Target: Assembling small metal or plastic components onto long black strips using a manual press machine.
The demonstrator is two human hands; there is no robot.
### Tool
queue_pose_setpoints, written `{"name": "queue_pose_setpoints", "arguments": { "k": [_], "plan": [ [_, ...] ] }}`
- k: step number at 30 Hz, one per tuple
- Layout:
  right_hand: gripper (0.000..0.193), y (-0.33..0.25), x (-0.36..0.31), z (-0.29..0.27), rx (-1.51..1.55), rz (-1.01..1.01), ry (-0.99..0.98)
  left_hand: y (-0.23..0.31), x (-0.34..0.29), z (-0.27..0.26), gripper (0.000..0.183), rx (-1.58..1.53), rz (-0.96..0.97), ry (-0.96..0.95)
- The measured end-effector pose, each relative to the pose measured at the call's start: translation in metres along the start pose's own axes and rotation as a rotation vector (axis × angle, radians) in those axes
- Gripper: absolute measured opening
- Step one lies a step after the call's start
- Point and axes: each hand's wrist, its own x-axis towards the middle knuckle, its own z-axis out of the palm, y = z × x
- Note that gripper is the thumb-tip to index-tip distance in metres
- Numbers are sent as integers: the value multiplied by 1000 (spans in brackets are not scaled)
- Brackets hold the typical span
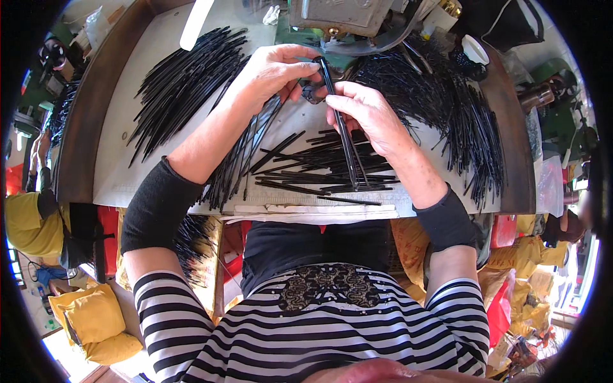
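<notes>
Along the table's (131, 175) near edge runs a ruler (271, 197), fine ticks showing, any figures too small to read! Down to the right, under the tabletop, a yellow sack (412, 247) carries reddish print, blurred past reading. Nothing legible anywhere in view, just those faint marks!

My right hand (370, 119) hides one part of the long, glossy black strip (348, 153); above, my view cuts the grey metal machine (338, 13).
</notes>
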Motion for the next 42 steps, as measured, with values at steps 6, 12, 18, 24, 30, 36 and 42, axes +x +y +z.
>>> {"name": "queue_pose_setpoints", "arguments": {
  "k": [6,12,18,24,30,36,42],
  "plan": [
    [27,1,3,-1,-21,-13,11,-3,6,1,38,27,27,16],
    [26,1,4,-4,-6,-6,6,-3,8,1,38,-1,-20,8],
    [26,6,4,-2,119,61,13,-3,8,5,32,-64,-107,78],
    [22,8,6,-1,223,81,37,-9,9,1,28,-84,-193,64],
    [20,5,5,-4,202,83,68,5,2,3,31,15,-172,53],
    [22,1,7,-5,194,80,50,8,-5,4,36,-82,-173,-4],
    [24,4,12,-3,239,41,21,4,-5,6,38,-106,-202,-1]
  ]
}}
